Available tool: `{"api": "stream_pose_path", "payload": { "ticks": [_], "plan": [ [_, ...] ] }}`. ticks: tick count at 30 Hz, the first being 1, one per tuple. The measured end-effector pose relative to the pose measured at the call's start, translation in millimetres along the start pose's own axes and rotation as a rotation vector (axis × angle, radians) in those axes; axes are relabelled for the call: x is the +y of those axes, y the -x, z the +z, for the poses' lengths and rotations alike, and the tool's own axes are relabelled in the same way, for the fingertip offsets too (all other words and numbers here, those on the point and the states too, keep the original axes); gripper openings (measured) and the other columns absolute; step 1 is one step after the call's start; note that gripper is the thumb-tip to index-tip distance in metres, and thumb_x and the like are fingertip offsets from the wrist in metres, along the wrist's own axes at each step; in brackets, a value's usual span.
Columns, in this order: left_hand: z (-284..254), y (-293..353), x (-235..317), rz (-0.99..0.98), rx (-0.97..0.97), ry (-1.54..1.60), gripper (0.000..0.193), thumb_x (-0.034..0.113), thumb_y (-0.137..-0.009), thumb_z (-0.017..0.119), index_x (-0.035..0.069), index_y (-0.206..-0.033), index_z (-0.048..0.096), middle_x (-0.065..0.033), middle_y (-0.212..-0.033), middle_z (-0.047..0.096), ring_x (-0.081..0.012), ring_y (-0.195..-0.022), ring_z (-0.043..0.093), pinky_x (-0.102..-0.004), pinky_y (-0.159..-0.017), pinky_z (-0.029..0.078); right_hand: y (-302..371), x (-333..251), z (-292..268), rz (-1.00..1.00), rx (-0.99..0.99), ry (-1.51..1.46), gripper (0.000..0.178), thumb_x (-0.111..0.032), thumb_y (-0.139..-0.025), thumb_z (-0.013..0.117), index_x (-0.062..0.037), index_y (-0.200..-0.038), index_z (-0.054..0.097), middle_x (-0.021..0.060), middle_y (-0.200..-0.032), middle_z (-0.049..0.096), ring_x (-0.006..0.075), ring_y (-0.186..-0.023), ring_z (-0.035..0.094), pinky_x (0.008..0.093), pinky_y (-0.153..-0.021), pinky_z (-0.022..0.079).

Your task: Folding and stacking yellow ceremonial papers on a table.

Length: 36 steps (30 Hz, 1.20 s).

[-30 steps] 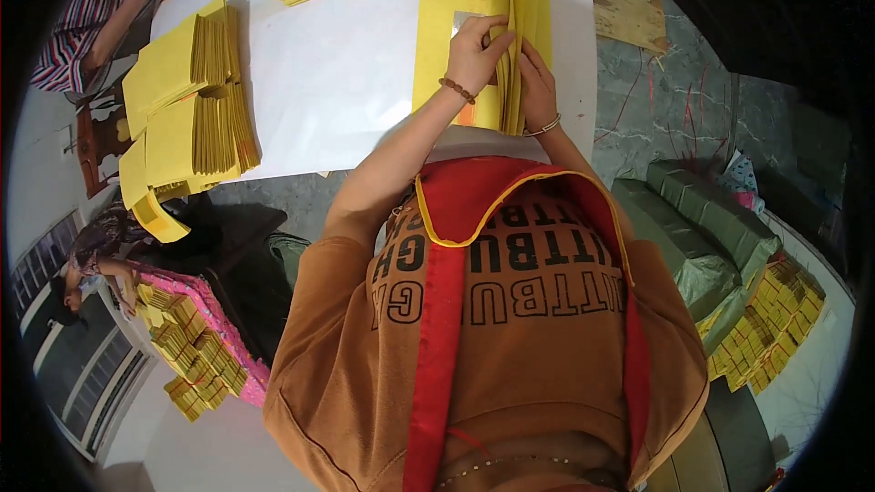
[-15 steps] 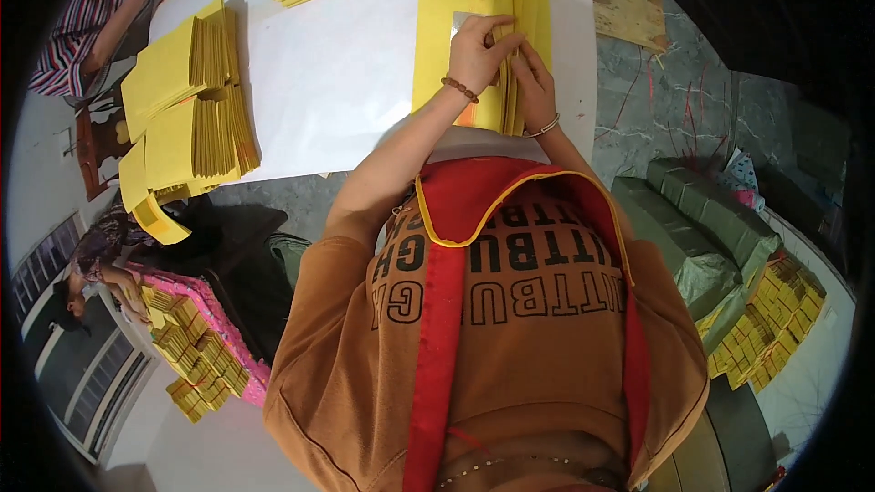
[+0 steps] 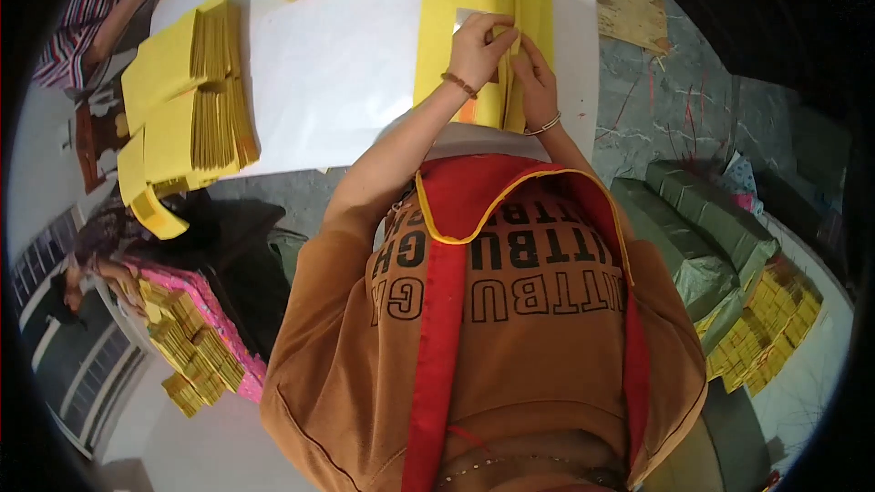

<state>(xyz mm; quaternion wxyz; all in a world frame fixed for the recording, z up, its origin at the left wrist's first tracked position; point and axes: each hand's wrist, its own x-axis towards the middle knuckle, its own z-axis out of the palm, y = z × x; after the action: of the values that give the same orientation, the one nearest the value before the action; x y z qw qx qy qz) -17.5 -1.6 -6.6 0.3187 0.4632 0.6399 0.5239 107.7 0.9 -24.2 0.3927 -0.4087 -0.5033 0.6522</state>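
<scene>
Yellow sheets (image 3: 512, 107) stand between left fingers (image 3: 493, 21) and right fingers (image 3: 538, 64).

The wearer's two hands (image 3: 473, 51), one apron (image 3: 435, 346), one white table (image 3: 337, 64) and two co-workers (image 3: 75, 36) are shown; yellow papers (image 3: 441, 32) cannot be counted.

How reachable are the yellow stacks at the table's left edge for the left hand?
Probably yes, with a stretch: across the white table, nothing visible stands between the left hand and the yellow stacks, though it touches the upright yellow sheets.
</scene>
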Motion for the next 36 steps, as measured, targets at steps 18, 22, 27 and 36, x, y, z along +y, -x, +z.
{"api": "stream_pose_path", "payload": {
  "ticks": [18, 22, 27, 36],
  "plan": [
    [13.6, -8.8, -2.0, -0.058, 0.038, -0.126, 0.023, 0.028, -0.074, 0.060, 0.005, -0.081, 0.060, -0.0118, -0.082, 0.057, -0.0253, -0.078, 0.055, -0.0341, -0.071, 0.043, -5.9, -12.3, -1.2, 0.132, -0.008, -0.222, 0.041, -0.010, -0.087, 0.046, 0.0020, -0.125, 0.037, 0.0101, -0.119, 0.045, 0.0162, -0.103, 0.046, 0.0271, -0.087, 0.039],
    [10.6, -12.6, 3.1, -0.267, -0.003, 0.037, 0.025, 0.027, -0.071, 0.063, 0.005, -0.083, 0.062, -0.0117, -0.081, 0.060, -0.0226, -0.075, 0.057, -0.0322, -0.069, 0.045, -5.7, -13.4, -2.2, 0.121, 0.016, -0.012, 0.041, -0.012, -0.087, 0.045, 0.0020, -0.125, 0.035, 0.0101, -0.119, 0.045, 0.0168, -0.103, 0.047, 0.0276, -0.086, 0.040],
    [9.9, -18.3, 3.9, -0.456, -0.021, 0.123, 0.024, 0.025, -0.067, 0.065, 0.006, -0.082, 0.065, -0.0096, -0.077, 0.063, -0.0195, -0.071, 0.059, -0.0303, -0.067, 0.047, -0.9, -16.7, 5.2, 0.140, 0.054, -0.026, 0.041, -0.013, -0.087, 0.046, 0.0029, -0.123, 0.037, 0.0112, -0.119, 0.045, 0.0180, -0.103, 0.046, 0.0287, -0.086, 0.040],
    [18.0, -23.8, -10.6, -0.398, -0.009, -0.002, 0.025, 0.026, -0.066, 0.064, 0.006, -0.081, 0.066, -0.0085, -0.077, 0.063, -0.0169, -0.068, 0.059, -0.0293, -0.065, 0.048, -3.7, -17.5, 1.9, 0.176, 0.008, -0.090, 0.042, -0.014, -0.086, 0.049, 0.0024, -0.123, 0.038, 0.0108, -0.119, 0.045, 0.0190, -0.104, 0.046, 0.0289, -0.086, 0.040]
  ]
}}
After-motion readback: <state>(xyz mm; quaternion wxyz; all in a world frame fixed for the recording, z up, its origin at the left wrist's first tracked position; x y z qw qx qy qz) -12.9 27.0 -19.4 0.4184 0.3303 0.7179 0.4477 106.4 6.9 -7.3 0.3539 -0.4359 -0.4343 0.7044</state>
